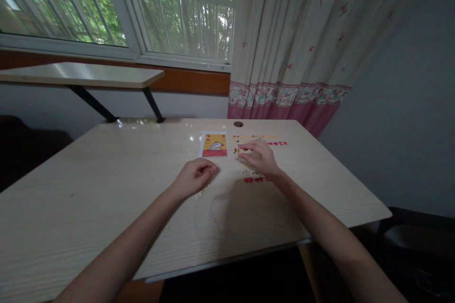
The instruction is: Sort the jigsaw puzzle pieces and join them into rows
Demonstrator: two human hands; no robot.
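Note:
A small picture card (pixel 214 145) with a white animal on yellow and red lies on the table. Just below it, my left hand (pixel 194 177) rests with curled fingers, thumb against the fingertips. What it holds, if anything, is too small to tell. A pile of little pale pieces (pixel 203 191), like jigsaw pieces, shows partly from under this hand. To the card's right, my right hand (pixel 261 156) hovers over rows of small pieces, thumb and fingers apart. Yellow pieces (pixel 272 137) and red pieces (pixel 279 143) show beyond it; dark red pieces (pixel 253 180) lie nearer me.
The pale wooden table (pixel 117 189) has a round cable hole (pixel 238 124) at its back edge. A raised shelf (pixel 81 75) on black legs stands at the back left. Behind are a barred window (pixel 181 9) and a patterned curtain (pixel 284 47).

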